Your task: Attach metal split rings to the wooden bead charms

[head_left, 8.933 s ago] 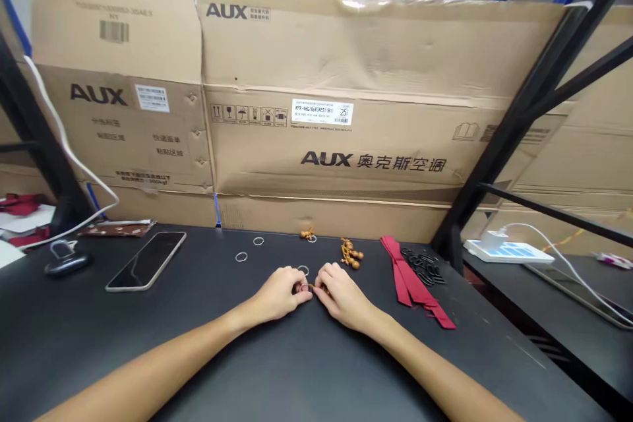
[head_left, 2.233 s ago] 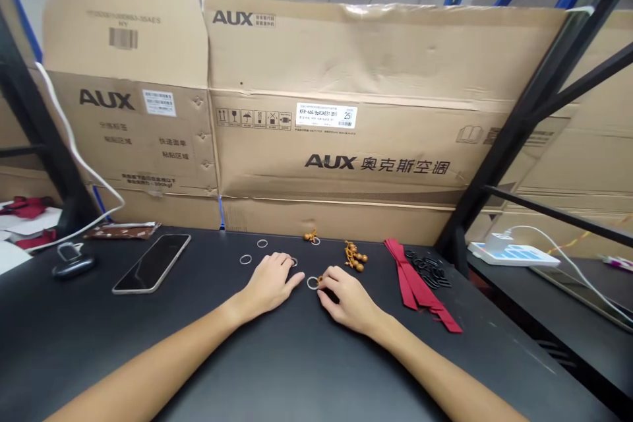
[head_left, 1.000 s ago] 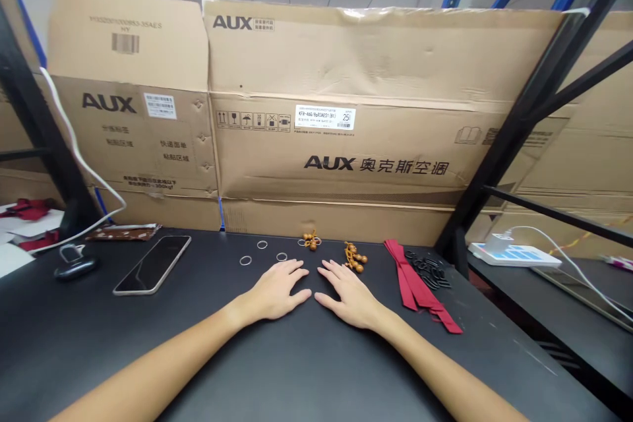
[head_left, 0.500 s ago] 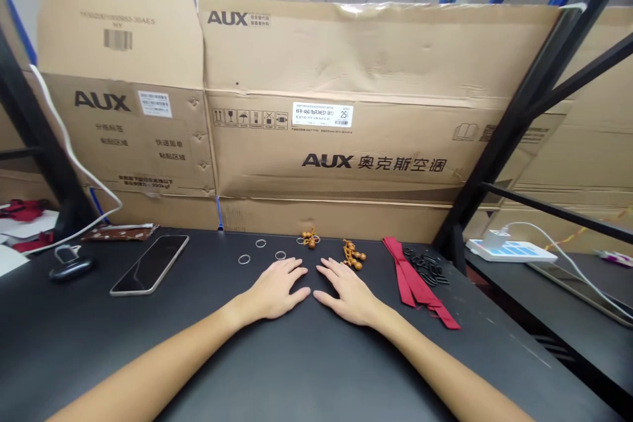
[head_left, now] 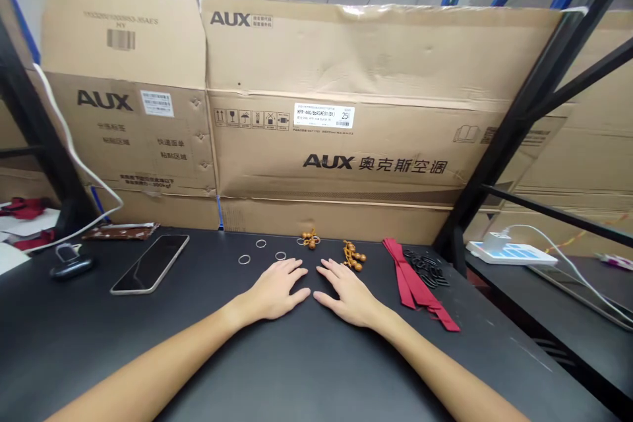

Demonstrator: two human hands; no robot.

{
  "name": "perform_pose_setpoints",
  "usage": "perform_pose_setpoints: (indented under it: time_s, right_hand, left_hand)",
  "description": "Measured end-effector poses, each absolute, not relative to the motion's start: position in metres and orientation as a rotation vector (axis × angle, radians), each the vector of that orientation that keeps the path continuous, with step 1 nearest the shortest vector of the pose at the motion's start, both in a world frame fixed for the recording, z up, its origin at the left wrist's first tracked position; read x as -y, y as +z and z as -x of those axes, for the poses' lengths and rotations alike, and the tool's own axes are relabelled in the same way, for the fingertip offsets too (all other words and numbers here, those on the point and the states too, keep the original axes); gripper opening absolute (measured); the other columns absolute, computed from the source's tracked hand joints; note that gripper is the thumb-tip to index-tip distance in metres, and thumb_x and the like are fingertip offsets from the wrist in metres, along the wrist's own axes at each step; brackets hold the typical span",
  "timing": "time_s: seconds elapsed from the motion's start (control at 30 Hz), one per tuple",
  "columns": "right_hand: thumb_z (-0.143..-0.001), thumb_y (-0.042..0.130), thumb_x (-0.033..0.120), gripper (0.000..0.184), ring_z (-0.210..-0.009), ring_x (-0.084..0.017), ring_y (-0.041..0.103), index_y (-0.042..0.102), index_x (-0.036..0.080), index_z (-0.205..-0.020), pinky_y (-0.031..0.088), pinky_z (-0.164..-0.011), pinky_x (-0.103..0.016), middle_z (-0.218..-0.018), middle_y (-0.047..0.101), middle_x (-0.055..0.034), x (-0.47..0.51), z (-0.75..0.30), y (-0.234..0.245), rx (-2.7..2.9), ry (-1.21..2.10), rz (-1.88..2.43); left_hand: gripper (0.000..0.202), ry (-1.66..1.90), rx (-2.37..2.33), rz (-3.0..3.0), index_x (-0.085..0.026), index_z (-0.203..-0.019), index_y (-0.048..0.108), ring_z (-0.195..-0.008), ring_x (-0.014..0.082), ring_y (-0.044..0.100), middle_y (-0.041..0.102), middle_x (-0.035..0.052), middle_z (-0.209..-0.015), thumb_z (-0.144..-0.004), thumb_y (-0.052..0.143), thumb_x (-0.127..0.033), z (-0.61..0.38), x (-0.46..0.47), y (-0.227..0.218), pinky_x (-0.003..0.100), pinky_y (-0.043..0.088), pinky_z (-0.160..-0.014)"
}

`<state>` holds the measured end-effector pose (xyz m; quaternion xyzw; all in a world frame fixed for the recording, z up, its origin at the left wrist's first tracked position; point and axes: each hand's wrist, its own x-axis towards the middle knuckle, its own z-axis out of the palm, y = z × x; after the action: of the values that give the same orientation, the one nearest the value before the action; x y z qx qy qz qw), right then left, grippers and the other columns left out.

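I see three loose silver rings, thin and round, lying flat ahead of the left hand (head_left: 279,290): the nearest ring (head_left: 281,260) close by its outstretched fingers, another ring (head_left: 244,264) off to their left, and the farthest ring (head_left: 261,248) beyond and between those two. Straight ahead of the gap between both hands, I make out a small clump of golden-brown beads on cord (head_left: 311,245), a silver ring showing at each side. I have a larger bunch of round, glossy beads on knotted yellow-brown cord (head_left: 354,257) just beyond the right hand (head_left: 349,293), heaped loosely.
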<state>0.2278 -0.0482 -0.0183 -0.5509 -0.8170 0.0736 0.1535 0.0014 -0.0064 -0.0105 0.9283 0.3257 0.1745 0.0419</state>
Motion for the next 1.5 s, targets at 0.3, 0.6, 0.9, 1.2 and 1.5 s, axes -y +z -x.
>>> perform_pose_setpoints:
  time_s: [0.3,0.6,0.9,1.2,1.5]
  right_hand:
    - [-0.088,0.039,0.063,0.068,-0.140,-0.027,0.023,0.040,0.019,-0.141,0.017,-0.115,-0.047,-0.151,0.031,-0.0105,0.047,-0.229,-0.021,2.344,0.203,1.570]
    - [-0.091,0.043,0.045,0.041,-0.119,-0.030,0.044,0.059,0.019,-0.119,0.035,-0.100,-0.046,-0.127,0.054,-0.0127,0.043,-0.235,-0.018,2.192,-0.166,1.631]
    - [-0.091,0.042,0.034,0.031,-0.097,-0.034,0.049,0.061,0.014,-0.103,0.042,-0.077,-0.045,-0.099,0.058,-0.0183,0.035,-0.251,-0.019,1.915,-0.523,2.075]
    - [-0.096,0.033,0.027,0.033,-0.098,-0.026,0.051,0.063,0.017,-0.099,0.044,-0.087,-0.039,-0.101,0.057,-0.0128,0.037,-0.240,-0.026,2.117,-0.220,1.678]
    - [-0.093,0.036,0.019,0.028,-0.090,-0.022,0.054,0.063,0.019,-0.100,0.046,-0.088,-0.038,-0.097,0.059,-0.0087,0.048,-0.228,-0.019,2.209,0.038,1.358]
  left_hand:
    - [0.051,0.497,-1.010,-2.848,-0.019,-0.131,0.052,-0.132,0.0275,0.039,0.045,0.0112,-0.142,-0.094,0.040,-0.050,-0.002,0.007,-0.008,0.045,0.031,-0.110]
    - [0.050,0.594,-0.965,-2.821,-0.021,-0.129,0.054,-0.131,0.0277,0.041,0.046,0.0099,-0.141,-0.093,0.041,-0.052,0.000,0.003,-0.015,0.044,0.031,-0.110]
    - [0.050,0.546,-0.977,-2.840,-0.019,-0.129,0.053,-0.131,0.0284,0.041,0.046,0.0114,-0.141,-0.093,0.040,-0.051,0.000,0.003,-0.014,0.044,0.031,-0.110]
    - [0.052,0.670,-1.133,-2.822,-0.015,-0.126,0.055,-0.132,0.0308,0.037,0.045,0.0143,-0.141,-0.090,0.044,-0.052,-0.002,0.005,-0.015,0.046,0.031,-0.109]
    - [0.039,0.661,-0.957,-2.768,-0.016,-0.123,0.055,-0.122,0.0254,0.050,0.056,0.0110,-0.129,-0.093,0.044,-0.041,-0.003,0.005,-0.014,0.038,0.039,-0.105]
